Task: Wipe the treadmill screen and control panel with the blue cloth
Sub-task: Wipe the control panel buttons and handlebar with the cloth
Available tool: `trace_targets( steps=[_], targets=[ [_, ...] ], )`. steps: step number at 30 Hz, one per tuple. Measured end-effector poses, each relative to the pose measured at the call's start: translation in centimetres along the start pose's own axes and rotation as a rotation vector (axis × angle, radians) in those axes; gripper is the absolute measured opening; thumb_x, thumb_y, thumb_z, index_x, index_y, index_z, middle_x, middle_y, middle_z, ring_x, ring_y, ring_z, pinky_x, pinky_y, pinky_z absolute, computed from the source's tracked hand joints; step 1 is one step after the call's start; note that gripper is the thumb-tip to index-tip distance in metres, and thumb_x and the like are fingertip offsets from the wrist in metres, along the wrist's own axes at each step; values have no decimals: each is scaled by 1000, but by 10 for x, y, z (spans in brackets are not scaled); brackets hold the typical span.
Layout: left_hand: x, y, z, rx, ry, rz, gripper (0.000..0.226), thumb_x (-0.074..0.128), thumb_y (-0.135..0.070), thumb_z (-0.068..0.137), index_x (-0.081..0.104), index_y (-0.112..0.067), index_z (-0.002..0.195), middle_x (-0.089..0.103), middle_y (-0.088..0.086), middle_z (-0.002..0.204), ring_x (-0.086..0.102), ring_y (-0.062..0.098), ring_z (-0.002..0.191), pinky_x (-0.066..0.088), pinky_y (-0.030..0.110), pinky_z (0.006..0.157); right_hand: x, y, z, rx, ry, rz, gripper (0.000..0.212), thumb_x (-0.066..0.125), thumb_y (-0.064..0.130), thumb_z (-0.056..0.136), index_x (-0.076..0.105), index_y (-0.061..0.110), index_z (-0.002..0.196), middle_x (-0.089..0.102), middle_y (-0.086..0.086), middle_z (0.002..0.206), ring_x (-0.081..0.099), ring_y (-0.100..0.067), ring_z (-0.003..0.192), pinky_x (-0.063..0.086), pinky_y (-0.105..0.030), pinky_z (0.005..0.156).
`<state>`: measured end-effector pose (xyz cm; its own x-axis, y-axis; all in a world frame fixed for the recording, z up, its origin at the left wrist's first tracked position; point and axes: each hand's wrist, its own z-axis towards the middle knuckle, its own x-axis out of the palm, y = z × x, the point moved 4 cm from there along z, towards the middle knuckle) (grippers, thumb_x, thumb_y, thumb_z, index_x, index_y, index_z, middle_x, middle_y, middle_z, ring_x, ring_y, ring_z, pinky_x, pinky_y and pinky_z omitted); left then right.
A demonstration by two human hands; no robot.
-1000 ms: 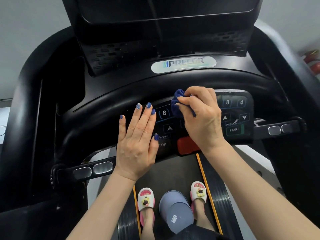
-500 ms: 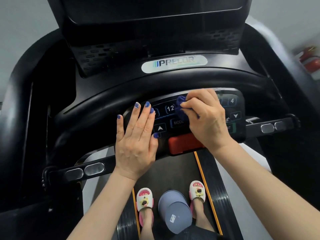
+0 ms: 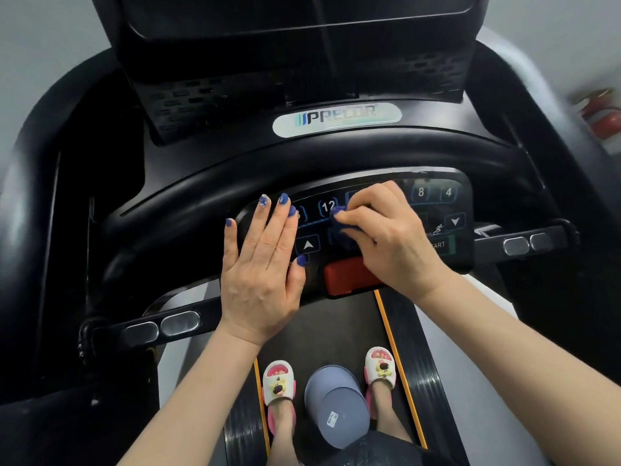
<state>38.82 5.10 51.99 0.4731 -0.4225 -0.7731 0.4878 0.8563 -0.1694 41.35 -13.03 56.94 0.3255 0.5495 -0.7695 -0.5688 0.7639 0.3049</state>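
The black treadmill control panel [image 3: 437, 203] with lit number keys and arrow buttons curves across the middle of the view. Above it rises the dark screen [image 3: 295, 15]. My right hand [image 3: 393, 237] presses a bunched blue cloth [image 3: 339, 227] onto the panel's centre, just right of the "12" key; most of the cloth is hidden under the fingers. My left hand [image 3: 262, 264] lies flat with fingers together on the panel's left part, holding nothing. A red stop bar [image 3: 346, 274] sits below the cloth.
A thick black handrail [image 3: 302, 163] arcs above the panel. Side grips with silver sensor pads stick out at left [image 3: 161, 326] and right [image 3: 524, 243]. Below, a grey bucket [image 3: 336, 405] stands on the belt between two slippered feet. A red extinguisher [image 3: 601, 116] hangs at far right.
My right hand with the cloth slid right then back left and slightly down across the panel's centre. My left hand stayed flat on the panel's left side. The view shifted a little.
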Motion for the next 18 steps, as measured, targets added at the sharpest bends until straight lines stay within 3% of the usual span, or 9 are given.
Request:
trace_targets(
  steps=[6,9,15,18],
  targets=[
    [1,1,0,-1,5,7,53,48,-20,99,45,-1,148,40,15,156,26,28,151,6,51,125,-13,-8,-9,-32,43,36,1,74,-3,84,73,-3,83,64,-13,84,54,-27,79,49,-36,72],
    [1,0,-1,8,15,11,53,48,-21,100,44,-1,149,39,14,157,27,29,151,6,52,125,3,12,-4,-135,128,48,5,70,-1,88,74,-2,85,64,-13,85,57,-29,77,48,-39,72],
    [1,0,0,7,18,16,54,46,-22,100,43,-1,149,38,15,157,28,30,150,5,51,125,-9,-8,-11,-151,236,54,11,66,2,90,76,2,85,64,-9,87,51,-22,85,43,-30,79],
    [1,0,0,6,19,21,54,48,-22,99,43,-1,149,39,15,157,28,30,150,5,51,125,-2,6,-6,-185,249,58,8,69,-3,87,75,2,84,63,-10,85,54,-26,81,46,-36,74]
  ],
)
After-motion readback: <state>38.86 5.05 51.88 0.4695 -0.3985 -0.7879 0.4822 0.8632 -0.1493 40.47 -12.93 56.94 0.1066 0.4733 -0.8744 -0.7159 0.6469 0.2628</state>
